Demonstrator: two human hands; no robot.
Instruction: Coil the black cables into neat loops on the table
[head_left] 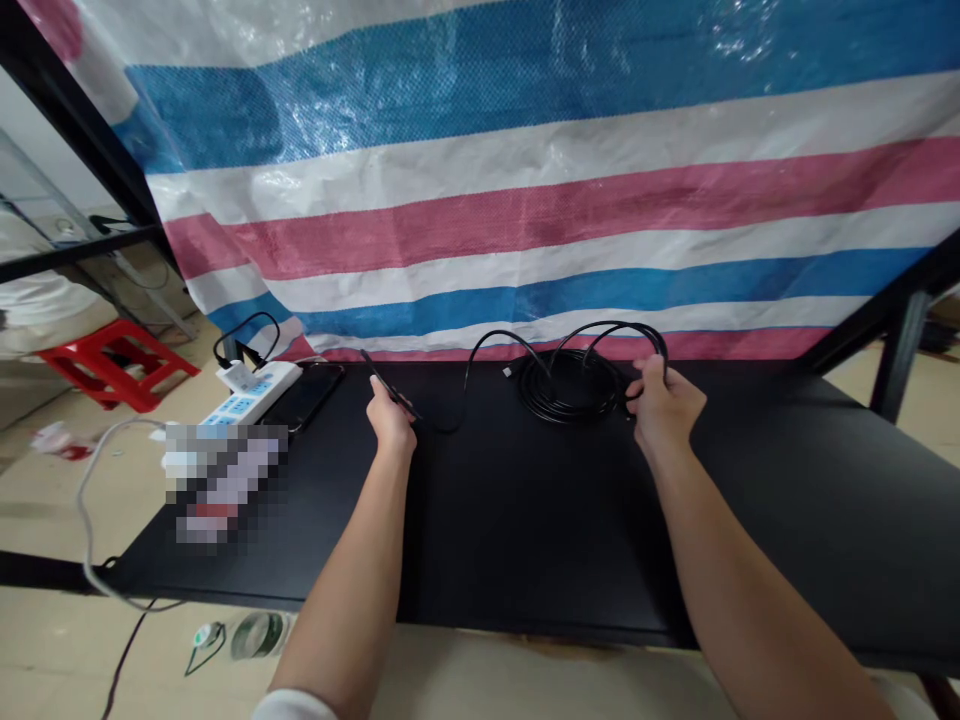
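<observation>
A long black cable [570,412] lies partly coiled on the black tabletop [525,520], with a few loops lifted off it. My right hand [667,405] is closed around the raised loops at the coil's right side. A single strand runs left from the coil, arching up and then down to the tabletop, to my left hand [391,415]. That hand is closed on a thin, straight black length in line with the strand; whether it is cable or an attached part is hard to tell. A metal-tipped plug [508,371] shows at the coil's left edge.
A white power strip [251,393] with plugged-in adapters and a dark phone [307,395] are at the left, beside a blurred item [232,485]. A striped plastic sheet [525,220] hangs behind the table. A red stool [120,365] and a jar [257,635] stand on the floor.
</observation>
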